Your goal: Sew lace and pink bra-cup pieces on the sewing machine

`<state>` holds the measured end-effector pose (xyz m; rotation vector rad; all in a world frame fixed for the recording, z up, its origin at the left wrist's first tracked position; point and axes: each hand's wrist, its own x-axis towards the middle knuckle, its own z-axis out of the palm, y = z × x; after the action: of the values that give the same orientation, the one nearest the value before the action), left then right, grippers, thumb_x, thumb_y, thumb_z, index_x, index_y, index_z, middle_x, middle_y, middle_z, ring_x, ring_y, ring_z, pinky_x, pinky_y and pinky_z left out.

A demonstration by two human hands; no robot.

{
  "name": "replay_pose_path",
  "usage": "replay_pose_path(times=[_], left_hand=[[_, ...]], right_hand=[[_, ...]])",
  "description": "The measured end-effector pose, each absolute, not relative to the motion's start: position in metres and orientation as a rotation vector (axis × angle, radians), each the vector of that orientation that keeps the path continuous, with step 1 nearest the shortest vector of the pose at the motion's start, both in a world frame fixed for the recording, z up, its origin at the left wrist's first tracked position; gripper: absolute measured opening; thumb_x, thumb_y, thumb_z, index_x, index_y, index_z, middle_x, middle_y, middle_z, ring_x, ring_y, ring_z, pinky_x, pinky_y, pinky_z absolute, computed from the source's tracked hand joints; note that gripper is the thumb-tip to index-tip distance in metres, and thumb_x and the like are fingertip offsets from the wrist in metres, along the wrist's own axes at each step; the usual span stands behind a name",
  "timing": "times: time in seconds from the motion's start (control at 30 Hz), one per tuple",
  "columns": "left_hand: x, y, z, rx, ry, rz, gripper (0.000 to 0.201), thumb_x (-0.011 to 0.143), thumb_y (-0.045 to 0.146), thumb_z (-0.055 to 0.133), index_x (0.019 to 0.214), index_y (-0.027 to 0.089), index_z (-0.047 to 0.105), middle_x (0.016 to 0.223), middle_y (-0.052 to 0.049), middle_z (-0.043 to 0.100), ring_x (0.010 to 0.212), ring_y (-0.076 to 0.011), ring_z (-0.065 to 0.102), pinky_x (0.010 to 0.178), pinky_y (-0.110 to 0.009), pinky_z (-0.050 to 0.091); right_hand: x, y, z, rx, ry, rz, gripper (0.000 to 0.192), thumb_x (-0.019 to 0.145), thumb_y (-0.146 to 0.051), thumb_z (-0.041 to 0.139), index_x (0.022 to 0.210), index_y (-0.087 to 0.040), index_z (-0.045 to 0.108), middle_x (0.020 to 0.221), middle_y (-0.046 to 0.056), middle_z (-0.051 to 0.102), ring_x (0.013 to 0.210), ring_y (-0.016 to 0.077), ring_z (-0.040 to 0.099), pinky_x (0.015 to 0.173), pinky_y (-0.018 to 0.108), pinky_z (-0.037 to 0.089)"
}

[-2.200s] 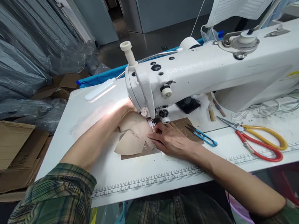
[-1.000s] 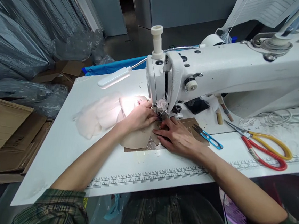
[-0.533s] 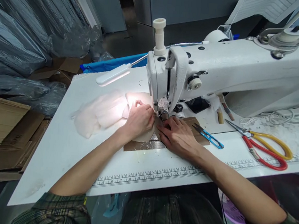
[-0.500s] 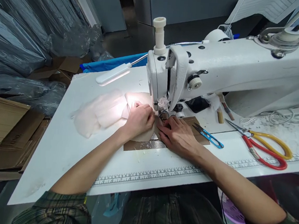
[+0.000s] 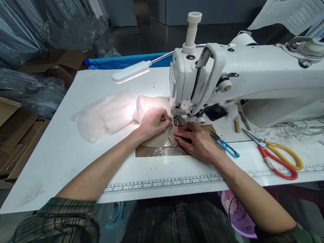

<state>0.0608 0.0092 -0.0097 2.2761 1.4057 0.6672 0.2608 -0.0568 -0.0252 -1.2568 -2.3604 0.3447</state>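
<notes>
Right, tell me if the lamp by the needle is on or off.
On. The gooseneck lamp throws a bright patch on the pale fabric beside the left hand.

On desk [image 5: 70, 159]: sewing machine [image 5: 253, 80] at rear right; fabric piece [image 5: 160, 139] at its needle end, under left hand [image 5: 153, 122] and right hand [image 5: 197, 139]. Pile of fabric pieces [image 5: 103, 112] left of these. Thread snips [image 5: 225, 145], then scissors [image 5: 277, 160], to the right.

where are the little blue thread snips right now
In the head view the blue thread snips lie flat on the white table, just right of the right hand and left of the red and yellow scissors.
</notes>
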Motion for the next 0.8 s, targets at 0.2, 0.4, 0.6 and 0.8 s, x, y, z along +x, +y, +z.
replay_pose_path(times=[0.2, 0.4, 0.6, 0.8], left_hand=[[0.066, 0.012, -0.007, 2.662, 1.528, 0.521, 0.015, 0.087, 0.016, 0.046, 0.075, 0.018, 0.054, 0.083, -0.008, 0.060, 0.076, -0.0207, 0.052, 0.073, -0.037, 0.041], [0.067, -0.015, 0.011, 2.907, 1.440, 0.033, 0.024, 0.094, 0.021, 0.038, 0.093, 0.013, 0.060, 0.097, -0.016, 0.060, 0.087, -0.0290, 0.053, 0.077, -0.044, 0.037], [0.068, -0.020, 0.006, 2.883, 1.398, -0.158, 0.026, 0.092, 0.018, 0.040, 0.106, 0.009, 0.060, 0.103, -0.019, 0.061, 0.101, -0.0333, 0.052, 0.081, -0.043, 0.037], [0.064, -0.003, -0.006, 2.887, 1.409, 0.089, 0.037, 0.098, 0.019, 0.029, 0.116, 0.007, 0.059, 0.113, -0.022, 0.061, 0.107, -0.0331, 0.054, 0.086, -0.045, 0.041]], right_hand=[[0.255, -0.059, -0.026, -1.302, -2.367, 0.249, 0.036, 0.098, -0.032, 0.045, 0.122, -0.018, 0.067, 0.105, 0.013, 0.057, 0.094, 0.0228, 0.053, 0.084, 0.039, 0.047], [0.256, -0.060, -0.024, -1.248, -2.415, 0.254, 0.035, 0.099, -0.029, 0.041, 0.122, -0.019, 0.064, 0.103, 0.013, 0.055, 0.094, 0.0229, 0.050, 0.087, 0.040, 0.047], [0.258, -0.063, -0.022, -1.249, -2.437, 0.262, 0.033, 0.098, -0.025, 0.041, 0.124, -0.016, 0.060, 0.108, 0.015, 0.055, 0.101, 0.0255, 0.051, 0.088, 0.042, 0.048], [0.260, -0.066, -0.023, -1.225, -2.431, 0.276, 0.034, 0.097, -0.022, 0.042, 0.128, -0.015, 0.056, 0.111, 0.015, 0.057, 0.104, 0.0260, 0.052, 0.089, 0.044, 0.049]])
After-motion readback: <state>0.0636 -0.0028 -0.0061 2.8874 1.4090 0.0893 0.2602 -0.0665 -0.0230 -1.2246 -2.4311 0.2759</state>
